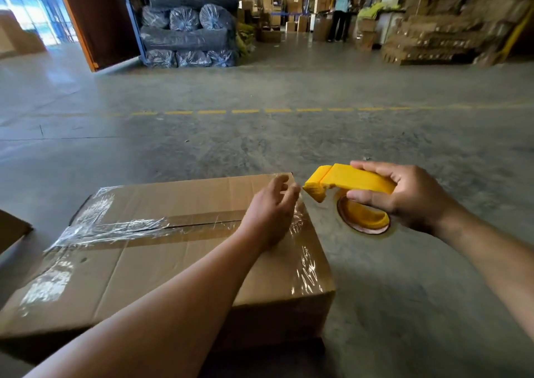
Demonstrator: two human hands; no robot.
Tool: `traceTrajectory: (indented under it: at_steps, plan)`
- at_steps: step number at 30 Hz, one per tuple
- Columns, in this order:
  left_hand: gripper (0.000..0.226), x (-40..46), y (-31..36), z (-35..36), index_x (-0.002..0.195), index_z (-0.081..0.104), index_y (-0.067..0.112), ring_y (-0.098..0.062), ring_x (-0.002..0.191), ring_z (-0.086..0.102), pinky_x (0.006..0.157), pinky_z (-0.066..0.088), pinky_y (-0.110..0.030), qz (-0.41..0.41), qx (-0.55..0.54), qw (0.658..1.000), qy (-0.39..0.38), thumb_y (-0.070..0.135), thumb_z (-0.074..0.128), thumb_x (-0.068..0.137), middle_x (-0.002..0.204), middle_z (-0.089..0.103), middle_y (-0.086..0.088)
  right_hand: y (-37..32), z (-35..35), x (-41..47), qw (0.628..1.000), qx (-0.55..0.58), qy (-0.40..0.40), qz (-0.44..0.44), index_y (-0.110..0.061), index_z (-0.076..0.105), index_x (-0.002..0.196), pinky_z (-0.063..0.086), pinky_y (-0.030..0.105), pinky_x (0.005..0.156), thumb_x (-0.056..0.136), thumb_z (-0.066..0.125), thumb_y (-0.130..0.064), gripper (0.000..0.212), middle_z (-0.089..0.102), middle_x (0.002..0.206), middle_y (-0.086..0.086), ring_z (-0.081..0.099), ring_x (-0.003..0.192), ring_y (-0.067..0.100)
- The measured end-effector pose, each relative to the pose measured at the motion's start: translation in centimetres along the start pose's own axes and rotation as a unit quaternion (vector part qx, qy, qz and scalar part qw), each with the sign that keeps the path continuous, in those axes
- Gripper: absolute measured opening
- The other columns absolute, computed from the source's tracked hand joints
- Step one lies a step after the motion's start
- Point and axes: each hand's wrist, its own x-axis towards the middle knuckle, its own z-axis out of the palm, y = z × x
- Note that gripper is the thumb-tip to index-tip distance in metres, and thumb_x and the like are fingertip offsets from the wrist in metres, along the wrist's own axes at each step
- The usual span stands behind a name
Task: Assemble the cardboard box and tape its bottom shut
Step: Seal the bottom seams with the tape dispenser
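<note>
A brown cardboard box (161,265) lies on the concrete floor with its flaps folded shut on top. Clear tape (115,229) runs along the middle seam, and more clear tape shines along the right edge. My left hand (270,213) rests on the box's far right corner, fingers apart and pressing the tape near the edge. My right hand (404,195) grips a yellow tape dispenser (351,194) just off the box's right side, its nose close to my left fingertips. A clear roll sits in the dispenser.
Another piece of cardboard (13,229) pokes in at the left edge. Far back stand wrapped dark bundles (187,25), stacks of cartons (445,28) and a person (342,8). A dashed yellow line (245,111) crosses the floor.
</note>
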Motion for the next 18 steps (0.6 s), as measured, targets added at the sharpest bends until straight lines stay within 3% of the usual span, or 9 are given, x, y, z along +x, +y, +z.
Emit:
traceTrajectory:
  at_steps: [2,3,6,8,12,18]
  plan:
    - [0.049,0.4,0.4,-1.3,0.126,0.058,0.017,-0.024,0.100,0.069,0.085,0.055,-0.043,-0.051,-0.083,0.995,0.017,0.054,0.042,0.098,0.112,0.069,-0.004,-1.2,-0.5,0.0,0.999,0.023,-0.016,-0.017,-0.049,0.061,0.117,0.040,0.021,0.091,0.055,0.075,-0.068,0.066,0.062,0.120,-0.025,0.054,0.111,-0.007]
    - [0.058,0.5,0.5,-2.0,0.128,0.057,0.014,-0.025,0.096,0.070,0.079,0.057,-0.044,-0.106,-0.151,0.983,-0.014,0.059,0.039,0.098,0.110,0.068,-0.006,-2.0,-0.7,0.0,0.999,0.033,-0.024,-0.028,-0.049,0.062,0.117,0.040,0.020,0.092,0.056,0.077,-0.067,0.065,0.062,0.119,-0.026,0.053,0.112,-0.009]
    - [0.090,0.0,1.1,-4.2,0.130,0.055,0.003,-0.033,0.099,0.069,0.069,0.053,-0.036,-0.264,-0.335,0.882,-0.200,0.078,0.028,0.088,0.113,0.068,-0.019,-4.1,-0.9,-0.3,0.995,0.061,-0.049,-0.063,-0.042,0.064,0.119,0.038,0.018,0.093,0.061,0.080,-0.053,0.061,0.062,0.119,-0.027,0.053,0.112,-0.012]
    - [0.088,-0.9,1.1,-5.1,0.122,0.061,0.003,-0.032,0.102,0.067,0.074,0.051,-0.037,-0.277,-0.371,0.839,-0.286,0.078,0.029,0.089,0.111,0.069,-0.018,-5.1,-0.7,-0.4,0.992,0.070,-0.065,-0.082,-0.037,0.064,0.121,0.038,0.018,0.096,0.063,0.078,-0.046,0.060,0.062,0.120,-0.026,0.052,0.113,-0.012]
    - [0.064,-1.9,0.7,-6.0,0.109,0.071,0.010,-0.028,0.102,0.066,0.081,0.047,-0.039,-0.257,-0.393,0.833,-0.292,0.064,0.038,0.096,0.105,0.069,-0.011,-5.5,0.0,-0.5,0.989,0.061,-0.087,-0.104,-0.038,0.064,0.121,0.039,0.022,0.099,0.062,0.077,-0.058,0.064,0.061,0.123,-0.026,0.052,0.116,-0.010]
    - [0.041,-2.2,-0.5,-6.7,0.094,0.070,0.012,-0.019,0.083,0.068,0.072,0.048,-0.034,-0.274,-0.419,0.831,-0.243,0.043,0.044,0.102,0.085,0.068,-0.005,-5.4,0.8,-0.9,0.988,0.057,-0.097,-0.106,-0.042,0.063,0.121,0.040,0.028,0.101,0.057,0.074,-0.064,0.068,0.060,0.124,-0.026,0.051,0.119,-0.007]
